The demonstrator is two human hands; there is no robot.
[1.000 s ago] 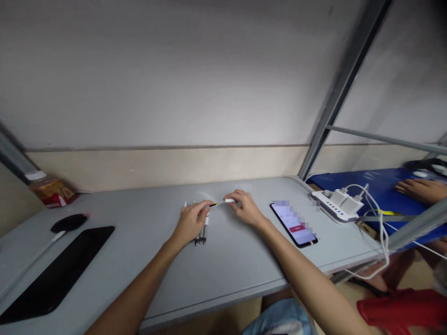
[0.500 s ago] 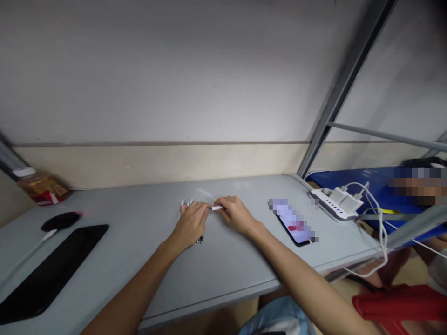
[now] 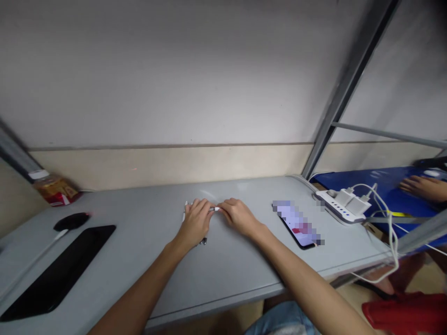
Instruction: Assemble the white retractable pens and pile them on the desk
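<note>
Between my hands, above the grey desk, is a slim white-and-dark pen (image 3: 214,209). My left hand (image 3: 196,218) is closed, its thumb and fingers pinching the left end. Closed on the right end is my right hand (image 3: 237,215), whose fingertips cover part of it. Several pens (image 3: 186,207) lie on the desk under and beside my left hand. Their white ends show past its far side and dark tips (image 3: 203,241) near its wrist; the hand hides their middles.
A lit phone (image 3: 298,225) lies right of my hands, with a white power strip (image 3: 340,207) beyond it. At left are a black tablet-like slab (image 3: 63,272), a black mouse (image 3: 71,221) and a bottle (image 3: 56,188). Another person's hand (image 3: 421,187) rests on the blue surface (image 3: 380,186).
My hands have come slightly closer together, and less of the pen's white part shows between them. The whole view has shifted a little.
</note>
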